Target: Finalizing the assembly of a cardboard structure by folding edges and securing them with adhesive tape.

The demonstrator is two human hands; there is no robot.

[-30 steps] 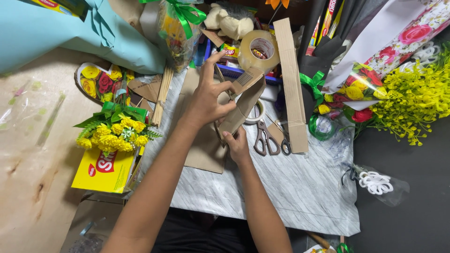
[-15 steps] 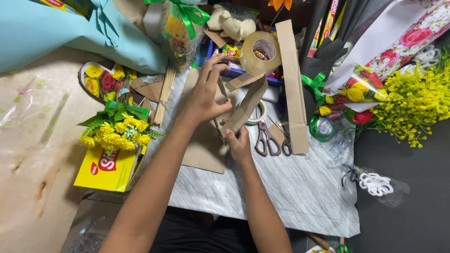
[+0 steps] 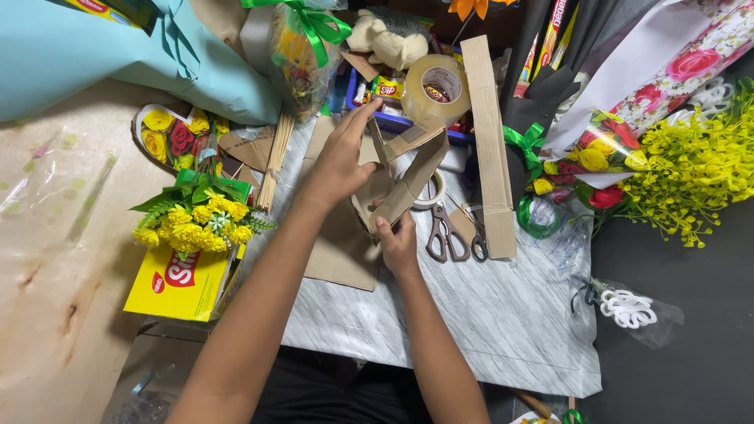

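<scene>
Two hands fold a cardboard piece over the grey marbled desk

The cardboard piece (image 3: 404,177) stands tilted above the desk (image 3: 503,314), its long axis slanting from lower left, near the person, up to the right toward the roll of clear tape (image 3: 437,88). The right hand (image 3: 399,242) is clamped on the lower end from beneath, so the piece rises up and away from that grip. The left hand (image 3: 343,157) lies just left of the upper part, fingers closed over a folded flap at the top edge, index finger stretched along it. The right hand sits nearer the body, the left farther out. Scissors (image 3: 449,232) lie flat just right of the right hand, beside a long cardboard strip (image 3: 488,141)
</scene>
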